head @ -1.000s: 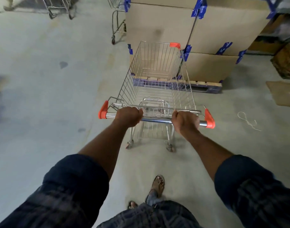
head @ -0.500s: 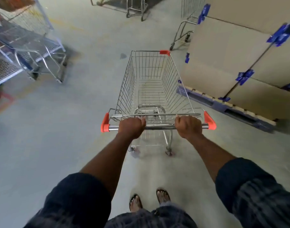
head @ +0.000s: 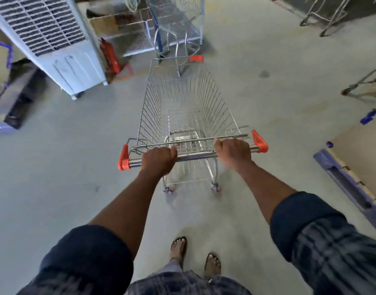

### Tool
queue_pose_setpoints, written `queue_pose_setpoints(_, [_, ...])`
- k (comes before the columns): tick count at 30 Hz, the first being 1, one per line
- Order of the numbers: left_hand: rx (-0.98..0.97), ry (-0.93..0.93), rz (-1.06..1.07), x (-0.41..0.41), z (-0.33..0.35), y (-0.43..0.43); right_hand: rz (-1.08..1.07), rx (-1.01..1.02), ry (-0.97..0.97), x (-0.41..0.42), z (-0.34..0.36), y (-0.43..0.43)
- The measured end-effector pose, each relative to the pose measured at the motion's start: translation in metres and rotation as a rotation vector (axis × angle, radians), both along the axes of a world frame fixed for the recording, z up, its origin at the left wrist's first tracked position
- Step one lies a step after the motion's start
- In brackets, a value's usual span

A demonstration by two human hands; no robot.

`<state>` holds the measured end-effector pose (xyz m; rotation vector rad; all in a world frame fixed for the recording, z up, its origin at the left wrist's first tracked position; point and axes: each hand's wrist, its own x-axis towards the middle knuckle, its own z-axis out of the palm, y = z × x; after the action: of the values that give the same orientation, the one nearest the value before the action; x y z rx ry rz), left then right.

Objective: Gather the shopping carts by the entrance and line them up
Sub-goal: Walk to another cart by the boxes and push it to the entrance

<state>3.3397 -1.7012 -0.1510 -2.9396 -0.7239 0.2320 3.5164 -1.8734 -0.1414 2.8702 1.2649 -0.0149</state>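
Note:
A silver wire shopping cart with orange corner caps stands on the grey floor straight ahead of me, its basket empty. My left hand grips the chrome handle bar left of its middle. My right hand grips the same bar near the right orange cap. Just past the cart's front stands another wire cart, blurred. Parts of more cart frames show at the top right and at the right edge.
A tall white air cooler stands at the left, a red object leaning beside it. A dark pallet lies at the far left. A blue pallet under cardboard runs along the right. My sandalled feet are below.
The cart and I have swung left, away from the cardboard boxes. The air cooler and a cart ahead have come into view; both hands keep their hold on the handle.

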Motion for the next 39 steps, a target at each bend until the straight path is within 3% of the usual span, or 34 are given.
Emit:
queue_pose_setpoints(5, [-0.006, -0.034, 0.291, -0.046, 0.006, 0.012, 0.179, 0.062, 0.019, -0.013, 0.002, 0.067])
queue_pose_setpoints(8, [-0.058, -0.092, 0.551, -0.072, 0.004, 0.018, 0.417, 0.043, -0.040, -0.020, -0.008, 0.105])
queue_pose_setpoints(13, [-0.046, -0.194, 0.771, -0.112, -0.002, 0.035, 0.493, 0.109, 0.003, -0.057, 0.000, 0.169])
queue_pose_setpoints(23, [0.080, -0.181, 0.940, -0.187, -0.002, 0.093, 0.831, 0.164, 0.070, -0.122, -0.003, 0.308])
queue_pose_setpoints(28, [0.023, -0.405, 0.984, -0.238, 0.001, 0.128, 1.104, 0.149, 0.265, -0.150, -0.008, 0.369])
queue_pose_setpoints(31, [0.011, -0.391, 0.960, -0.273, 0.005, 0.148, 1.293, 0.132, 0.240, -0.174, -0.005, 0.398])
queue_pose_setpoints(39, [-0.018, -0.433, 1.083, -0.334, -0.004, 0.217, 1.452, 0.215, 0.206, -0.233, -0.022, 0.500])
